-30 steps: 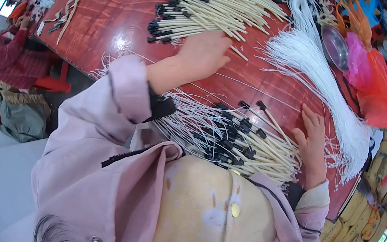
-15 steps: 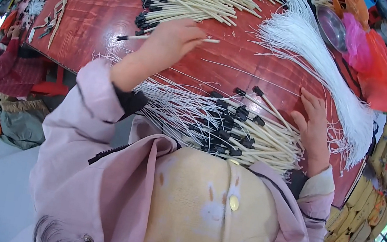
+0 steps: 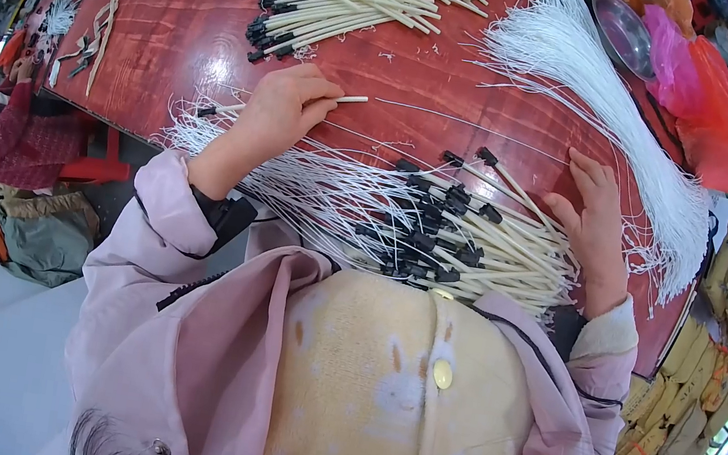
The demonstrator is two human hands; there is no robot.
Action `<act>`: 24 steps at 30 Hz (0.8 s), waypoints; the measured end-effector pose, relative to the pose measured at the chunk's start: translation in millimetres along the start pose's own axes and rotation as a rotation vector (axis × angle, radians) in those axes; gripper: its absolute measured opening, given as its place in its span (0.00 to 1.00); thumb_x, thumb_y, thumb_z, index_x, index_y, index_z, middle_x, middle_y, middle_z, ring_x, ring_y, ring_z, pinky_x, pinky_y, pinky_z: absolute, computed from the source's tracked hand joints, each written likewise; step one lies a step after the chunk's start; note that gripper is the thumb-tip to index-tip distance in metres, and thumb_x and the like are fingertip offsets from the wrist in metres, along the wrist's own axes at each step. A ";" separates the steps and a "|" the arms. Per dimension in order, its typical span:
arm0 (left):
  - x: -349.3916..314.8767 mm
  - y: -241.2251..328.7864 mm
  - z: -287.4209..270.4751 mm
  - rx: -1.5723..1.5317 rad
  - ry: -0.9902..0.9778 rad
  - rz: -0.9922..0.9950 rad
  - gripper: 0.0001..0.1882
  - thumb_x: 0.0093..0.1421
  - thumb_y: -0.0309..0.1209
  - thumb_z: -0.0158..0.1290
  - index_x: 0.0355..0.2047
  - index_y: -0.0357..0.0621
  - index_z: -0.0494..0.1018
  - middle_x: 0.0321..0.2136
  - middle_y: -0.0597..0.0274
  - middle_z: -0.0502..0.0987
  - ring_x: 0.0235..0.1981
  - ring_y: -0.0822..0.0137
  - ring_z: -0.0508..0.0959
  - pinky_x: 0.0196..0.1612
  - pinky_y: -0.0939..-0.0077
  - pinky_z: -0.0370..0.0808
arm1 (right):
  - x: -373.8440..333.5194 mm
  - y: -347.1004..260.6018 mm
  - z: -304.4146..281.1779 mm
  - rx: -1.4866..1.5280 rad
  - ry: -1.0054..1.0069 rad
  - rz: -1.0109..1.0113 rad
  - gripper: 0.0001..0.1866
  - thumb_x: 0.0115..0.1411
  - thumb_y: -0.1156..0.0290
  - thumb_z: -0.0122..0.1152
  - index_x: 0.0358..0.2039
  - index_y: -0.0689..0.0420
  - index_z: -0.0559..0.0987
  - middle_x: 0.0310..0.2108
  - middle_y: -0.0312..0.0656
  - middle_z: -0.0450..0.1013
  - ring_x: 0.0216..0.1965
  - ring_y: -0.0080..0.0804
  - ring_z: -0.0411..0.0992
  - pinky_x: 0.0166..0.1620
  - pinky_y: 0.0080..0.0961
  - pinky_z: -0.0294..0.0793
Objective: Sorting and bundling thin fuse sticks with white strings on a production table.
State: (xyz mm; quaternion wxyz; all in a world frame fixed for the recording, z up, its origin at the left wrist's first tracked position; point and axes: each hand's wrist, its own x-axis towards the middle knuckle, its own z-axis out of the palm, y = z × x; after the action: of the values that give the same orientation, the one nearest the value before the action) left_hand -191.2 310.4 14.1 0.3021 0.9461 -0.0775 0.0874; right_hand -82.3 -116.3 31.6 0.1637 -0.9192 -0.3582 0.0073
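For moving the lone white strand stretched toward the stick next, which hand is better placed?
Probably the right hand: its fingertips are at one end of the strand, while the left hand is holding a pale stick.

Tabletop (image 3: 170,15): glossy red, wood-grained. Cream rods (image 3: 358,12): smooth, fairly matt; black end pieces (image 3: 458,197) look like plastic, dull. White strands (image 3: 583,86): smooth, slight sheen. Bowl (image 3: 622,35): shiny metal. Red bag (image 3: 722,130): thin glossy plastic. Pink jacket (image 3: 136,306): matt cloth. Yellow top (image 3: 334,364): soft, fleecy; buttons (image 3: 443,374) glossy.
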 end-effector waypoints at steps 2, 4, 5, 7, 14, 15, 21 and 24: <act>2.3 -0.6 0.5 -0.022 -0.001 -0.003 0.09 0.57 0.24 0.60 0.38 0.38 0.81 0.31 0.52 0.79 0.34 0.50 0.80 0.38 0.63 0.76 | 0.8 -2.4 0.5 -0.019 -0.004 0.006 0.31 0.55 0.57 0.69 0.50 0.72 0.77 0.59 0.48 0.71 0.55 0.47 0.68 0.60 0.36 0.66; 4.1 -0.9 0.9 -0.032 -0.001 -0.006 0.09 0.57 0.24 0.60 0.38 0.38 0.81 0.31 0.52 0.79 0.34 0.50 0.80 0.38 0.63 0.76 | 1.9 -3.4 1.2 -0.057 -0.007 0.013 0.33 0.54 0.56 0.69 0.50 0.72 0.77 0.59 0.48 0.71 0.56 0.48 0.68 0.60 0.37 0.66; 4.8 -1.1 1.1 -0.029 -0.011 -0.006 0.09 0.57 0.24 0.60 0.38 0.38 0.81 0.31 0.52 0.79 0.34 0.50 0.80 0.38 0.62 0.76 | 2.1 -3.1 1.5 -0.056 -0.008 0.013 0.33 0.54 0.56 0.69 0.50 0.72 0.77 0.59 0.48 0.71 0.56 0.48 0.68 0.60 0.37 0.66; 5.5 -0.9 1.8 -0.025 -0.032 -0.005 0.09 0.57 0.25 0.60 0.38 0.38 0.81 0.31 0.52 0.79 0.34 0.50 0.80 0.39 0.62 0.76 | 1.7 -2.5 2.2 -0.079 -0.006 0.008 0.35 0.53 0.54 0.70 0.51 0.71 0.77 0.59 0.48 0.71 0.56 0.48 0.68 0.60 0.37 0.66; 9.1 1.5 3.6 -0.029 -0.026 -0.006 0.09 0.57 0.25 0.60 0.39 0.37 0.81 0.31 0.52 0.79 0.35 0.50 0.80 0.39 0.62 0.76 | 3.4 -6.2 -0.7 -0.102 -0.033 0.024 0.37 0.51 0.51 0.71 0.51 0.71 0.77 0.59 0.48 0.71 0.57 0.48 0.68 0.61 0.38 0.66; 10.1 1.7 4.2 -0.029 -0.024 -0.001 0.09 0.57 0.25 0.60 0.39 0.37 0.81 0.31 0.52 0.79 0.35 0.50 0.80 0.39 0.62 0.76 | 2.8 -6.0 -1.6 -0.102 -0.039 0.026 0.37 0.51 0.51 0.71 0.51 0.71 0.77 0.59 0.48 0.70 0.57 0.49 0.68 0.61 0.38 0.66; 25.8 9.4 19.2 0.072 -0.030 0.103 0.06 0.57 0.27 0.57 0.34 0.41 0.82 0.31 0.54 0.79 0.35 0.51 0.80 0.40 0.61 0.77 | 2.4 -11.3 -7.6 -0.104 -0.056 0.028 0.39 0.51 0.50 0.70 0.53 0.71 0.76 0.60 0.49 0.69 0.57 0.50 0.67 0.61 0.38 0.65; 56.9 26.5 45.7 0.245 -0.117 0.288 0.06 0.55 0.28 0.55 0.32 0.44 0.81 0.32 0.55 0.78 0.38 0.51 0.80 0.41 0.58 0.78 | 3.8 -16.6 -10.4 -0.121 -0.101 0.027 0.42 0.52 0.48 0.69 0.56 0.71 0.74 0.63 0.50 0.67 0.60 0.50 0.65 0.63 0.40 0.63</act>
State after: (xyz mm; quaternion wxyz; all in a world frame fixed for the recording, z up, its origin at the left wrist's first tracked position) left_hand -135.7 256.9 4.4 0.1639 0.9584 -0.2181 0.0834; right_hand -89.0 -105.4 46.9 0.0892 -0.9306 -0.3533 0.0342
